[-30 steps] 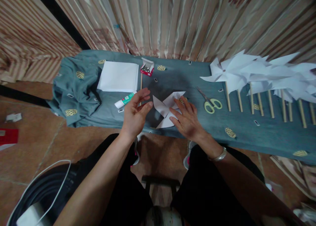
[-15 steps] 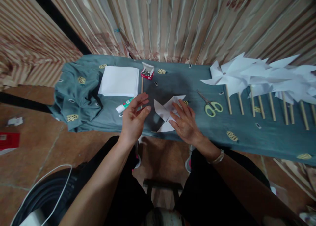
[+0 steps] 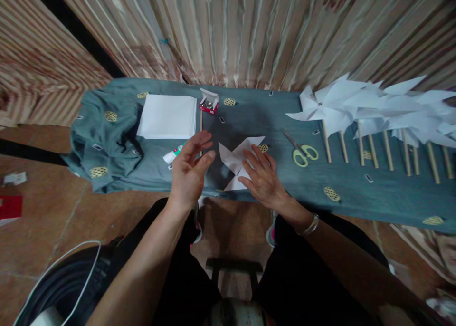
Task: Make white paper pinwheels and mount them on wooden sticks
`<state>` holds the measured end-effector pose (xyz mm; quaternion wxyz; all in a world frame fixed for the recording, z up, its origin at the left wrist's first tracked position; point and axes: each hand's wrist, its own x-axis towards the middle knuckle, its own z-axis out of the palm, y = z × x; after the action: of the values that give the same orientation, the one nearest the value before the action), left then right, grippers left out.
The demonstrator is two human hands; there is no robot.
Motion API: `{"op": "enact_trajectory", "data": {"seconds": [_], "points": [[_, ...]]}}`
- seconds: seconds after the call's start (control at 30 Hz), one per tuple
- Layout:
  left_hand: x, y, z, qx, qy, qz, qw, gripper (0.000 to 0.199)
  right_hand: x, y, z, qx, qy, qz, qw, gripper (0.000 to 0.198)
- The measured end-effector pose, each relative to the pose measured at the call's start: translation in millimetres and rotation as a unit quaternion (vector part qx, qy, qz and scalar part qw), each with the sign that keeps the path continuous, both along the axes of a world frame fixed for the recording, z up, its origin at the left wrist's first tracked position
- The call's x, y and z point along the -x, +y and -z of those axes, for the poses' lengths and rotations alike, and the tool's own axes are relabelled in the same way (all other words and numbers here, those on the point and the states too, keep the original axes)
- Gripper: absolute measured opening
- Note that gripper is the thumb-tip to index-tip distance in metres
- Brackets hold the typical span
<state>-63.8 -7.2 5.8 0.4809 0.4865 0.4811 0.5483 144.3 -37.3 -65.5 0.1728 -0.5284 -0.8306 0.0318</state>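
Observation:
A white paper pinwheel [image 3: 231, 159] with folded blades lies near the front edge of the cloth-covered table. Over its right side is my right hand [image 3: 263, 176], fingers spread; whether the fingertips touch the paper I cannot tell. My left hand [image 3: 190, 169] hovers to the left of the pinwheel, holding nothing, thumb and fingers apart. Just behind it are a glue stick [image 3: 171, 155], partly hidden by that hand, and a thin wooden stick [image 3: 201, 126]. Green-handled scissors [image 3: 301, 152] lie open to the right of the pinwheel.
A stack of white paper [image 3: 167, 117] lies at the left, beside a small red box [image 3: 209, 102] of metal pins. Several finished pinwheels [image 3: 342, 102] on sticks lie overlapped at the right. The blue-green cloth [image 3: 117, 159] is bunched at the left end. A curtain [image 3: 228, 36] hangs behind.
The whole view has shifted slightly, moving the table things a little to the left. Both hands keep nearly the same pose around the pinwheel.

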Motion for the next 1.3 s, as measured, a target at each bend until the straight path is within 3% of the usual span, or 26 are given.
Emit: {"op": "enact_trajectory", "data": {"seconds": [0.23, 0.5, 0.93, 1.3], "points": [[-7.5, 7.3, -0.7, -0.001, -0.012, -0.011, 1.000, 0.038, -1.9, -3.3, 5.1, -0.056, 0.023, -0.003, 0.998, 0.050], [-6.0, 9.9, -1.5, -0.005, -0.020, -0.022, 1.000, 0.037, -11.1, 5.0, -9.3, -0.061, 0.085, 0.050, 0.993, 0.043], [-1.5, 4.1, -3.8, -0.012, 0.001, -0.009, 1.000, 0.037, -4.8, 5.0, -10.2, -0.024, -0.018, 0.011, 0.999, 0.038], [1.7, 10.0, 1.1, -0.014, 0.011, -0.009, 1.000, 0.038, 1.6, 7.4, -6.7, -0.015, 0.018, -0.003, 1.000, 0.044]]}}
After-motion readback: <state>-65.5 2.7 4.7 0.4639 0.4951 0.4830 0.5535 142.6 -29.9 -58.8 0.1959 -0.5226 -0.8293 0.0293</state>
